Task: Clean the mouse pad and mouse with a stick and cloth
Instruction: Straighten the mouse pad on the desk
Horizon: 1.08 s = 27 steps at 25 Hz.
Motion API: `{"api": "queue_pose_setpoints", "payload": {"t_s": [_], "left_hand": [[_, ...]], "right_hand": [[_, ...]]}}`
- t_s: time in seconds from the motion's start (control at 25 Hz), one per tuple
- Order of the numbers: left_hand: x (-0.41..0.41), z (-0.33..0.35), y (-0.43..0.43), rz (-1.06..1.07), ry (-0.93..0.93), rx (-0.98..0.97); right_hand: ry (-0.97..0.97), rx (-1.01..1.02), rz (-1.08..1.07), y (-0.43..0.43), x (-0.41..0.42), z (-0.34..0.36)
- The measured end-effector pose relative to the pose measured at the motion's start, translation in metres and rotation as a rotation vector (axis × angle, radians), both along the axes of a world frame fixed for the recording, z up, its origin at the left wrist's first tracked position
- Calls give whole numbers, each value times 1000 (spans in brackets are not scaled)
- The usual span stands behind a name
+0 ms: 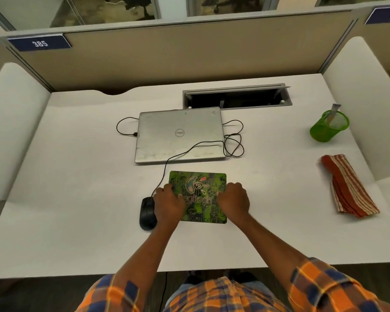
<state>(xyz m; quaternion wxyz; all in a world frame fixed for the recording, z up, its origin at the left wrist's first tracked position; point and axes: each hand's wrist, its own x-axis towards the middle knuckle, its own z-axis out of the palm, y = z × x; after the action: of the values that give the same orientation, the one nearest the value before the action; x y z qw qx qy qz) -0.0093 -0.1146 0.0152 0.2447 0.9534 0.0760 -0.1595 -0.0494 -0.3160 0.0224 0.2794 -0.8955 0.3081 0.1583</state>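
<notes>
While the green printed mouse pad [200, 199] lies flat on the white desk [77, 176], about midway between the left and right edges and nearer the front edge than the far one, both hands are on it. The left grip [168, 204] is at the pad's left edge with its fingers curled over that edge and its thumb lying on the printed face. The right grip [233, 201] holds the right edge the same way, knuckles up, thumb on top. Whether the fingertips reach under the pad I cannot tell. A black mouse [146, 213] sits on the desk just beside the pad's left edge, partly covered by the left wrist. Its thin black cable [166, 164] runs toward the far edge, crosses the lid of a closed silver laptop [179, 136] and loops beside the laptop's right side. The laptop lies just beyond the pad. Behind it, an open grey cable hatch [236, 97] is set into the desk near the far edge. A folded red and white striped cloth [349, 188] lies by the right edge, well apart from the hands. Toward the far right corner a green mesh cup [329, 129] stands with a flat grey stick [334, 111] leaning in it. Orange and blue plaid sleeves [320, 287] are rolled up above the forearms.
</notes>
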Motion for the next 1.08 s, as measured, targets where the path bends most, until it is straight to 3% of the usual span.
{"api": "queue_pose_setpoints", "payload": {"t_s": [0.28, 0.52, 0.88, 1.08], "left_hand": [[8, -1, 2, 78, -15, -71], [15, -2, 9, 147, -24, -180], [25, 3, 9, 199, -6, -214], [30, 5, -21, 194, 29, -372]], "right_hand": [[7, 17, -214, 14, 8, 3], [-4, -6, -239, 28, 11, 4], [-232, 97, -336, -3, 2, 1], [-301, 146, -438, -54, 5, 9]]}}
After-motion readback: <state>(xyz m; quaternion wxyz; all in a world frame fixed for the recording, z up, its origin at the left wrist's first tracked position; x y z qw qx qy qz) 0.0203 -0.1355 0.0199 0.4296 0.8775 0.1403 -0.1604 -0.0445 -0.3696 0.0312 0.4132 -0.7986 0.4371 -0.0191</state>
